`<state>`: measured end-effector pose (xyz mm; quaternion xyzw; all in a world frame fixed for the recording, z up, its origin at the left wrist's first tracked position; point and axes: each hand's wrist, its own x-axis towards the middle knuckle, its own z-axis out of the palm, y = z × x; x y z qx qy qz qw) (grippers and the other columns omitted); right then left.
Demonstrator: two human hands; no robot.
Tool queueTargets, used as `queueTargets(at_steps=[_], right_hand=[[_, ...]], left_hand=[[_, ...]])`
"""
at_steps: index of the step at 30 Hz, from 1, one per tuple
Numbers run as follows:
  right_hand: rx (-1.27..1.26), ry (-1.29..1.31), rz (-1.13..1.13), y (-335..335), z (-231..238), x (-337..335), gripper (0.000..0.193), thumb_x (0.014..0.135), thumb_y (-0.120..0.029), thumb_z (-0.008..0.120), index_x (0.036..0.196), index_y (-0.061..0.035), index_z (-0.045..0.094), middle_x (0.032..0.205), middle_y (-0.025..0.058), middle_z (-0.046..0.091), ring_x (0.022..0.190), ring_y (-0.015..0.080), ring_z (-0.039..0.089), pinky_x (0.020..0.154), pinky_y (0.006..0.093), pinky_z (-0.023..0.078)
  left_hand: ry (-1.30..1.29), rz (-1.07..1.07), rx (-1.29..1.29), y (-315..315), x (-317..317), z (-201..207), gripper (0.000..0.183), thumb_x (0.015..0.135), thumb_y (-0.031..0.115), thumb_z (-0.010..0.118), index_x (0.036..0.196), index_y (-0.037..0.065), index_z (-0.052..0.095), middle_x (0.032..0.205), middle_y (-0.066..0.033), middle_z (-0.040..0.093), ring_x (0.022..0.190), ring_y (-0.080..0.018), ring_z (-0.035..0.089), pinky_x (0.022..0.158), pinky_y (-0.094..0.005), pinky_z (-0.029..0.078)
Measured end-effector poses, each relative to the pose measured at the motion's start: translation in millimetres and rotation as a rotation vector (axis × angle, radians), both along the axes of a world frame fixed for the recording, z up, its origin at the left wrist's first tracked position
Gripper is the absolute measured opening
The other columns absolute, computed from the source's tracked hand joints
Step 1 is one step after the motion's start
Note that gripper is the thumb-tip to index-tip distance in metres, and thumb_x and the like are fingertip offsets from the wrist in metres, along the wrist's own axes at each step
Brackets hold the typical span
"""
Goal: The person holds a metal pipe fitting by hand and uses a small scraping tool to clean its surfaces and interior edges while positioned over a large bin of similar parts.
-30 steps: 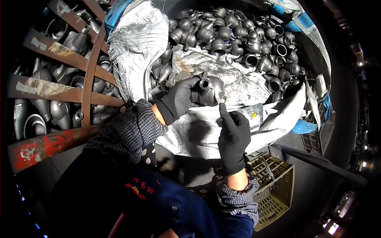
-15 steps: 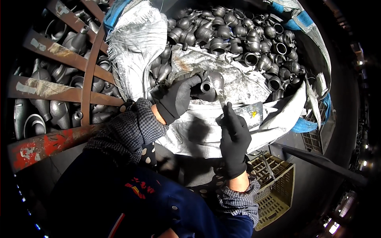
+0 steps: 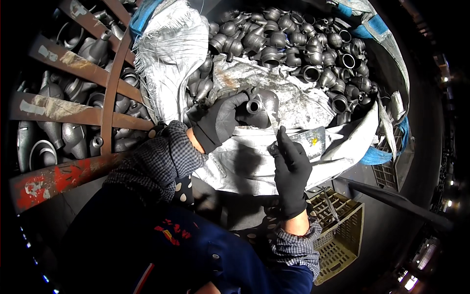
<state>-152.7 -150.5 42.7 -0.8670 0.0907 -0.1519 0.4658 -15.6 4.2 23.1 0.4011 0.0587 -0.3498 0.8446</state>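
My left hand (image 3: 218, 120), in a black glove, is closed around a dark grey metal casting (image 3: 267, 100) with a rounded body and a short round neck facing up at me. Its far fingers are hidden behind the casting. On the right, my gloved right hand (image 3: 293, 169) grips a thin, flat metal blade (image 3: 273, 119), a scraper or a file; I cannot tell which. The blade's end lies against or just beside the casting's right side. Both hands are over the near edge of a white woven sack (image 3: 235, 166).
Many similar castings (image 3: 269, 56) are heaped at the sack's far side. To the left, a rusty slatted metal frame (image 3: 107, 103) fences in more castings. A yellowish-green plastic crate (image 3: 340, 245) stands low at the right, near a dark bar (image 3: 396, 198). Blue straps (image 3: 377, 24) edge the sack.
My right hand and the blade have shifted slightly to the right. The casting in my left hand has turned a little, and that hand stays in nearly the same place.
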Motion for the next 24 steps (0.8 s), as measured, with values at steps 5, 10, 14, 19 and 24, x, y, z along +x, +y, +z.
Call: queueTargets(at_steps=[5, 10, 14, 19, 24], right_hand=[[0.064, 0.073, 0.035, -6, 4, 0, 0.041, 0.084, -0.003, 0.064, 0.124, -0.008, 0.061, 0.083, 0.0097, 0.064, 0.072, 0.0136, 0.06, 0.065, 0.0255, 0.046], [0.276, 0.089, -0.004, -10, -1, -2, 0.037, 0.086, -0.004, 0.061, 0.123, -0.0025, 0.06, 0.083, 0.0104, 0.064, 0.074, 0.0129, 0.057, 0.068, 0.025, 0.045], [0.226, 0.206, 0.054, -11, 10, -3, 0.037, 0.089, -0.002, 0.058, 0.125, -0.0006, 0.058, 0.096, 0.0113, 0.065, 0.086, 0.0137, 0.061, 0.077, 0.0253, 0.048], [0.04, 0.04, -0.005, -8, 4, -3, 0.042, 0.083, -0.003, 0.064, 0.123, -0.013, 0.062, 0.075, 0.0088, 0.061, 0.065, 0.0141, 0.057, 0.059, 0.0278, 0.045], [-0.22, 0.03, -0.018, -9, 5, -2, 0.047, 0.081, -0.005, 0.067, 0.125, -0.0213, 0.062, 0.076, 0.0083, 0.06, 0.061, 0.0183, 0.059, 0.055, 0.0305, 0.046]], left_hand=[[-0.021, 0.018, -0.007, -1, 2, -4, 0.027, 0.092, 0.011, 0.045, 0.117, 0.006, 0.057, 0.093, 0.005, 0.055, 0.076, -0.0041, 0.051, 0.075, -0.0211, 0.046], [-0.065, 0.007, -0.09, -2, 4, -9, 0.029, 0.091, 0.007, 0.047, 0.118, 0.003, 0.055, 0.095, 0.005, 0.054, 0.072, -0.0024, 0.048, 0.073, -0.0181, 0.044], [-0.075, 0.005, -0.115, 0, 5, -16, 0.024, 0.092, 0.011, 0.05, 0.113, 0.001, 0.058, 0.095, -0.0002, 0.061, 0.083, -0.0091, 0.057, 0.079, -0.0248, 0.049], [-0.042, -0.014, -0.042, -4, 1, -1, 0.029, 0.092, 0.011, 0.047, 0.119, 0.003, 0.056, 0.088, 0.0053, 0.054, 0.073, -0.0033, 0.05, 0.076, -0.0207, 0.046], [0.031, -0.044, 0.036, -3, -1, 4, 0.03, 0.093, 0.016, 0.046, 0.12, 0.005, 0.056, 0.088, 0.004, 0.055, 0.08, -0.0062, 0.055, 0.08, -0.0264, 0.049]])
